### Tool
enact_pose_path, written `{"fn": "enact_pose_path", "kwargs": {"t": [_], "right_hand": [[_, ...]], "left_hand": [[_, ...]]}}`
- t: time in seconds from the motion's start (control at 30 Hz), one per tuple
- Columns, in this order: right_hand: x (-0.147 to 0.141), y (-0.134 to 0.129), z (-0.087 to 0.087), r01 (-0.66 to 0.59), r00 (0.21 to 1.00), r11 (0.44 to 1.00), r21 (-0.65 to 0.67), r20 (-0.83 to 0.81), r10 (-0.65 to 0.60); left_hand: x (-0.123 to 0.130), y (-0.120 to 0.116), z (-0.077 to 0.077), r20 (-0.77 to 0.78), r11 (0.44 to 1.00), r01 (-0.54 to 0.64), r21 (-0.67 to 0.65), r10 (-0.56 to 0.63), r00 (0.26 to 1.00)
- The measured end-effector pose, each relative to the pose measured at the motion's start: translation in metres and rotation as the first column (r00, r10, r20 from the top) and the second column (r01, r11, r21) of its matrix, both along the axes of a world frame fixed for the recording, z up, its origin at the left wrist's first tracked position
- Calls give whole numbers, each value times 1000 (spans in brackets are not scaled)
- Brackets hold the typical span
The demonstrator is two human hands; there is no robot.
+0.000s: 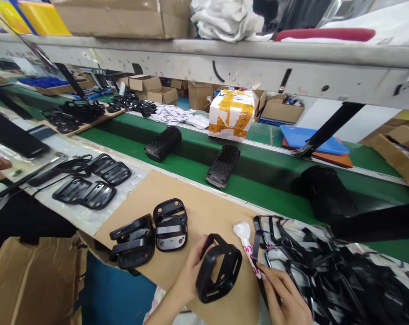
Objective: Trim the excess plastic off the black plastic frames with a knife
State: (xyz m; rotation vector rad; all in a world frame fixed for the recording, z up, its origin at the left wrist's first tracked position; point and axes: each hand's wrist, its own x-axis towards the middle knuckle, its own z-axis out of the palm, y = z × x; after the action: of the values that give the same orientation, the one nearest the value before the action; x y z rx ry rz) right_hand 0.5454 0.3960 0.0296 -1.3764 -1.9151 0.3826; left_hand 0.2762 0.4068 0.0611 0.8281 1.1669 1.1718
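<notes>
Two bare hands low in view. Left hand closed round matte black rectangular plastic frame, held just above tan cardboard sheet. Right hand pinching lower end of twisted white-and-pink plastic wrapper, just beside frame. Heap of glossy black plastic frames right of hand, partly on clear film. Two stacked black plastic frame sets on cardboard, left of hands. Wide green conveyor belt beyond, carrying two ribbed black cases.
</notes>
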Motion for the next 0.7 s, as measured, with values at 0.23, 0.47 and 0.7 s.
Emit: {"fn": "enact_pose_path", "kwargs": {"t": [0.23, 0.47, 0.7], "right_hand": [[0, 0, -20, 65, 998, 995, -73, -3, -65], [1, -1, -22, 51, 999, 995, -82, -13, -53], [6, 1, -18, 86, 994, 995, 58, 57, -89]], "left_hand": [[-20, -1, 47, -26, 983, 173, 53, -172, 985], [-15, 4, 47, 562, 974, 201, 105, -225, 796], [-11, 6, 51, 516, 978, 148, 149, -205, 832]]}}
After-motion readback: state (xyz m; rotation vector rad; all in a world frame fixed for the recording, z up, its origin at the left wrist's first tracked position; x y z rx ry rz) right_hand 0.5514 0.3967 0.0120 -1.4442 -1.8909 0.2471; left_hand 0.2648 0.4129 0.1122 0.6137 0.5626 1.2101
